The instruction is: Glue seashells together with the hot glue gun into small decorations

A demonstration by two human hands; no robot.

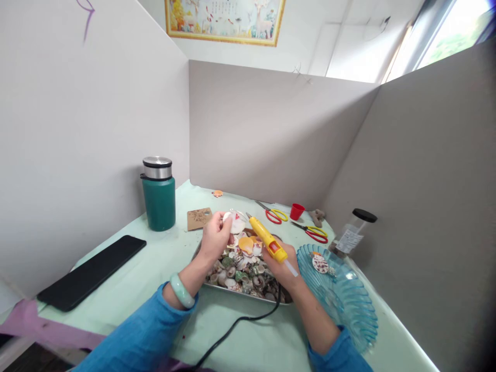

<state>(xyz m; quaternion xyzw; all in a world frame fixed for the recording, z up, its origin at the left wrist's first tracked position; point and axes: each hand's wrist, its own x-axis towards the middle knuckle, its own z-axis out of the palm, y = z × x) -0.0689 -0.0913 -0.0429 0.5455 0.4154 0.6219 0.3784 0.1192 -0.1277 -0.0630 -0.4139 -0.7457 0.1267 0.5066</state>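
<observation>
My left hand [215, 238] pinches a white shell [235, 222] and holds it up above a metal tray [232, 290] full of mixed seashells. My right hand [282, 268] grips a yellow glue gun [266, 237], its nozzle pointing up-left toward the white shell. A clear glue stick pokes out of the gun's rear. The gun's black cord [240, 325] trails down toward me across the table. A jade bangle sits on my left wrist.
A blue ridged glass dish [349, 305] with a speckled shell lies right of the tray. Behind are two pairs of scissors [276, 215], a red cup [296, 211] and a black-lidded jar [353, 232]. A green flask [158, 195], brown card and black phone [91, 271] are on the left. Grey partitions wall the table.
</observation>
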